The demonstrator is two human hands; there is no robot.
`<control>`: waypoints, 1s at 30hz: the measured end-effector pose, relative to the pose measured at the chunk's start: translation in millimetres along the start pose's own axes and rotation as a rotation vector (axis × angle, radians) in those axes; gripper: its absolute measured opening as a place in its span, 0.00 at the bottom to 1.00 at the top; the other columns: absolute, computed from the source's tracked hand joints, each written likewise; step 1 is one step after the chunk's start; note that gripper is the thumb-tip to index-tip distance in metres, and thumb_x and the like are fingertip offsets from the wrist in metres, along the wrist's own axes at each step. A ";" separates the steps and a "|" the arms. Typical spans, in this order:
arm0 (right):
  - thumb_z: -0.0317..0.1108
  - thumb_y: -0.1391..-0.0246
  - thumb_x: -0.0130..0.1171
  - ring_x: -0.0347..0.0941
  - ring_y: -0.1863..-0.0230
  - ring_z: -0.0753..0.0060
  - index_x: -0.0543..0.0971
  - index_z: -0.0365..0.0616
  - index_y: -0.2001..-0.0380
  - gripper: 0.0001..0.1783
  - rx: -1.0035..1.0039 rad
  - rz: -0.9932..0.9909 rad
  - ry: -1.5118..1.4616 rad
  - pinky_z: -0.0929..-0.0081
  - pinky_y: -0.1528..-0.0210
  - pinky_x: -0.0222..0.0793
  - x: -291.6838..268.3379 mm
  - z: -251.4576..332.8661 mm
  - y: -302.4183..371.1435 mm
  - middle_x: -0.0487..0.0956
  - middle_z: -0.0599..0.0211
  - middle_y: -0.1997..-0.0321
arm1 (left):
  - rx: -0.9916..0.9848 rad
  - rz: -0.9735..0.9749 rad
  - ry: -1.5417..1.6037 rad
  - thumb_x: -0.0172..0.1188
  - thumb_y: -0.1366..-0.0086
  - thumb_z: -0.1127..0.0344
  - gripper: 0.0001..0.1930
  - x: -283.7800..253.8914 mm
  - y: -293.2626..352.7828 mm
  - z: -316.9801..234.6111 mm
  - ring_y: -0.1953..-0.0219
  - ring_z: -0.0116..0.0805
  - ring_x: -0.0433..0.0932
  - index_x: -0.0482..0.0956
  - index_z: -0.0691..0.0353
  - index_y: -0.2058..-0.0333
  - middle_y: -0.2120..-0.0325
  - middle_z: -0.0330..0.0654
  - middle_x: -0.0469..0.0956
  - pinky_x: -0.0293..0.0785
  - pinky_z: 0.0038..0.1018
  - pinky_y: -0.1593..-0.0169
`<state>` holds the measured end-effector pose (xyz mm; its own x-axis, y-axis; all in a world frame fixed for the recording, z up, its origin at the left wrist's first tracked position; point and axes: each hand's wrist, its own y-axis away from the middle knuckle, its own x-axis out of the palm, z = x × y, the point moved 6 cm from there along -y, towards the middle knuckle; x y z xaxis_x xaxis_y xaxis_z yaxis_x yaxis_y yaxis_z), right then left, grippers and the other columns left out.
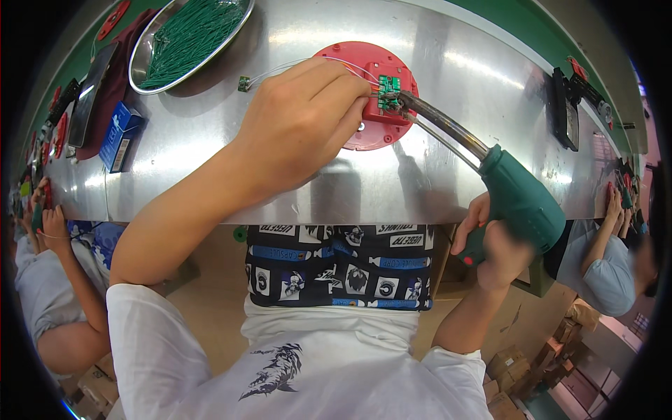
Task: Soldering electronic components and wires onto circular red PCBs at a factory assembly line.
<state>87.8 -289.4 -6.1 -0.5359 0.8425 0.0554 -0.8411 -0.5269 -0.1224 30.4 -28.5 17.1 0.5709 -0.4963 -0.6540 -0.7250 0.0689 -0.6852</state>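
A round red plastic housing [364, 52] lies on the metal table, with a small green circuit board [390, 82] at its raised middle. My left hand [301, 115] reaches over the housing, thumb and fingers pinched on a thin wire [374, 89] at the board's left edge; the fingers hide most of it. Thin pale wires run from the board past my knuckles to a tiny green board [243, 84] on the left. My right hand [498, 252] grips the handle of a green soldering gun [525, 199]. The gun's tip meets the board's lower right part.
At the upper left stands a metal bowl [147, 89] full of green wires. Beside it are a blue box [120, 136] and a dark flat device [91, 98]. A black holder [564, 112] sits at the right. Other people [66, 280] work on both sides.
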 end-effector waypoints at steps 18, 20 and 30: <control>0.42 0.35 0.50 0.70 0.88 0.68 0.67 0.21 0.52 0.27 -0.176 -0.075 -0.085 0.75 0.90 0.66 -13.6 1.5 -28.3 0.74 0.42 0.63 | -0.009 0.025 -0.038 0.65 0.46 0.78 0.07 -0.1 -0.3 -0.8 0.71 0.46 0.79 0.79 0.67 0.67 0.72 0.47 0.79 0.76 0.35 0.65; 0.42 0.34 0.49 0.69 0.88 0.69 0.67 0.22 0.52 0.26 -0.173 -0.079 -0.128 0.75 0.90 0.65 -16.4 0.7 -32.4 0.73 0.43 0.63 | -0.004 0.027 -0.063 0.65 0.46 0.78 0.07 -0.7 -0.8 -2.5 0.71 0.45 0.78 0.79 0.67 0.67 0.72 0.47 0.79 0.76 0.35 0.66; 0.42 0.33 0.46 0.67 0.89 0.73 0.68 0.25 0.53 0.24 -0.174 -0.112 -0.191 0.76 0.91 0.64 -24.9 -3.3 -29.7 0.73 0.45 0.63 | -0.052 0.004 -0.149 0.62 0.50 0.74 0.06 -9.6 -2.5 -0.9 0.74 0.39 0.76 0.80 0.61 0.70 0.76 0.41 0.75 0.72 0.35 0.74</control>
<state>126.4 -294.4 -7.1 -0.4588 0.8492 0.2617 -0.8792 -0.3911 -0.2722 26.3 -24.7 25.4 0.6162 -0.3621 -0.6994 -0.7440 0.0237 -0.6677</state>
